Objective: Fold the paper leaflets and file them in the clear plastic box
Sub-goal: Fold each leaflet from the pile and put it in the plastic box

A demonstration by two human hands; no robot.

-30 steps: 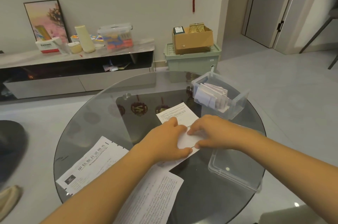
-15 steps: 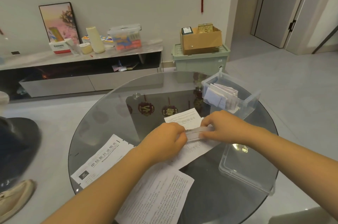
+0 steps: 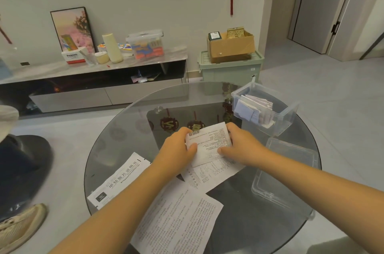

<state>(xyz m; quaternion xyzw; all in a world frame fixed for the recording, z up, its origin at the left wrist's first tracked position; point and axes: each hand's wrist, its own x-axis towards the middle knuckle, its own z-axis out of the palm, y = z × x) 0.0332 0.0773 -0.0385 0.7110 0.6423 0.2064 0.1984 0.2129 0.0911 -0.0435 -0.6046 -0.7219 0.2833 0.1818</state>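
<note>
Two loose leaflets (image 3: 145,195) and lid (image 3: 286,172) flank both hands.

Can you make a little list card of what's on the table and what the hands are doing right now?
table: round glass table
left hand: holds the leaflet's left edge
right hand: holds its right edge
leaflet: partly folded, print showing
flat sheets: two, one near left, one in front
box: clear, open, folded papers standing inside
lid: lying right, near the box

Home living room: TV console (image 3: 93,79)
</note>
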